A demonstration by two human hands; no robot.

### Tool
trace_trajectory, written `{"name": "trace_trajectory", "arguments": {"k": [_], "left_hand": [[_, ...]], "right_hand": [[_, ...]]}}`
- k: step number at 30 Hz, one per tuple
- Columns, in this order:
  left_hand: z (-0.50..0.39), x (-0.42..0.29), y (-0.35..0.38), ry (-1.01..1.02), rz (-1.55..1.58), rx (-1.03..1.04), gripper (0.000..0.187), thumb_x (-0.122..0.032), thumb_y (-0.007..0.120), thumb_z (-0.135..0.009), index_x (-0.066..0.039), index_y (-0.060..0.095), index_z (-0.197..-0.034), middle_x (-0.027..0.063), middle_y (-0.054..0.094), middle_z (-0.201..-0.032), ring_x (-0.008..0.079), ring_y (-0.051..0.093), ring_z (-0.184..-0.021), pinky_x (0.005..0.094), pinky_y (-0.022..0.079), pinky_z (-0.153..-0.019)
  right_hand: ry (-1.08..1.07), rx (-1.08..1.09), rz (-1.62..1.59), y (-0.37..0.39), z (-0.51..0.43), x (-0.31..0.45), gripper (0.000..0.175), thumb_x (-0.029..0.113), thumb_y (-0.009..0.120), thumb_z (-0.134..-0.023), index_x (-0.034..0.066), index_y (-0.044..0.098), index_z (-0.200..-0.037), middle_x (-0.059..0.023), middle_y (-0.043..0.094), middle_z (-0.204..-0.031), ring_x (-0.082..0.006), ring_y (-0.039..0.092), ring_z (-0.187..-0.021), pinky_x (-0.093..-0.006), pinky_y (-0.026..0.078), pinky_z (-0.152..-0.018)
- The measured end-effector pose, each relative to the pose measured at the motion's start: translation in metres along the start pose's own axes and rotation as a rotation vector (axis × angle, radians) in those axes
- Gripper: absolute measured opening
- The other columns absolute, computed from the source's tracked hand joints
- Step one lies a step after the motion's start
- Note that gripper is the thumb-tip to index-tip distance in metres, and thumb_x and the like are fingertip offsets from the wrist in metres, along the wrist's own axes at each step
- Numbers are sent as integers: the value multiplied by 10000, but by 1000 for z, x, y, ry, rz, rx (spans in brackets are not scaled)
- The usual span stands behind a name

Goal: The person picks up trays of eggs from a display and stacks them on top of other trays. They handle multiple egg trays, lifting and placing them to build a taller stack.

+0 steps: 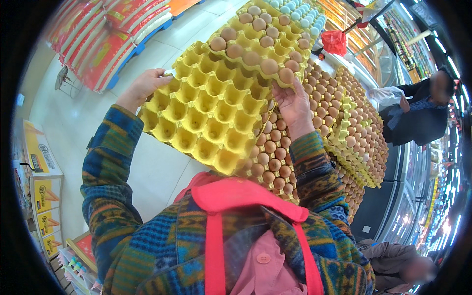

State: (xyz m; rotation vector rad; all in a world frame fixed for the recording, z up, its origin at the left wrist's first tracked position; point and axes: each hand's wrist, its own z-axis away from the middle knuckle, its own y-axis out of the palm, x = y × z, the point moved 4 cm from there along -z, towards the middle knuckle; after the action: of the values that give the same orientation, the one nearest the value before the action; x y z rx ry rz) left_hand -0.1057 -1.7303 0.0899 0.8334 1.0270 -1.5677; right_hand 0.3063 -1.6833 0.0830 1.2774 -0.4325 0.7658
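Observation:
My left hand grips the far left edge of a yellow pulp egg tray, whose visible cups are all bare. It is tilted in front of my chest. Beyond it, a partly filled egg tray overlaps its far edge and holds brown eggs with gaps between them. My right hand is at that tray's near right corner, palm up, thumb by the rim and fingers partly under it. Full trays of brown eggs lie lower, beneath and right of the bare tray.
Stacked egg trays extend right. Pale blue eggs stand at the far end. Red and white sacks sit on a blue pallet at left. Printed cartons stand lower left. One person is at right, another lower right.

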Motion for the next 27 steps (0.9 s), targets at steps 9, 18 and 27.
{"name": "trace_trajectory", "arguments": {"k": [9,18,27], "left_hand": [[6,-4,3,-43,46,37,239,-232,632,-936,-28,633,-1062,12,649,-889,94,611,-752,264,512,-678],[20,10,-10,135,106,-36,289,-208,615,-933,-1,607,-1133,14,641,-966,82,601,-823,253,502,-738],[97,88,-78,132,463,-188,368,-223,565,-985,-9,545,-1284,53,640,-1137,122,632,-984,268,517,-844]], "right_hand": [[-112,-6,-151,15,-2,2,359,172,635,-908,3,569,-1217,-129,623,-1181,-336,614,-1109,-354,590,-834],[-100,5,-237,22,-5,17,355,159,630,-896,4,572,-1210,-127,619,-1183,-359,600,-1140,-304,612,-771],[-107,-6,-209,17,-6,17,424,157,585,-902,-12,521,-1285,-171,560,-1276,-420,538,-1217,-334,610,-825]]}}
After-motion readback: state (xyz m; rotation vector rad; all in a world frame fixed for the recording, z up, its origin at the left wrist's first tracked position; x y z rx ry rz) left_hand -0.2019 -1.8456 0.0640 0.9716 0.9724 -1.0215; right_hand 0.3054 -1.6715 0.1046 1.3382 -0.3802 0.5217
